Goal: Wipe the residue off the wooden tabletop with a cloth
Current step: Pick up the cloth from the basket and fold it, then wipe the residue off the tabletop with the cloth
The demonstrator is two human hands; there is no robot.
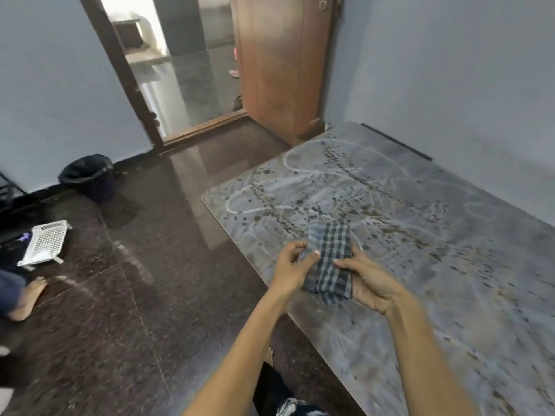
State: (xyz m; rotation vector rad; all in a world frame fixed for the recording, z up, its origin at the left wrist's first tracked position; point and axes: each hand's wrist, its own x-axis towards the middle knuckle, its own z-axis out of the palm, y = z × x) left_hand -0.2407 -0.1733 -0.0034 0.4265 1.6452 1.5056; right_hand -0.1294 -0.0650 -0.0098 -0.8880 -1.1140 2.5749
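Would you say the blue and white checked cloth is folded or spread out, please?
Folded: the blue and white checked cloth forms a narrow layered strip, pinched by the left hand and right hand.

one cloth (329, 259), one tabletop (420, 235), one bin (88, 175)

Your left hand (292, 270) and right hand (371, 282) are ungloved, without rings or a watch, both forearms bare and sleeveless down to the frame's edge, and below them you wear dark trousers (271, 388).
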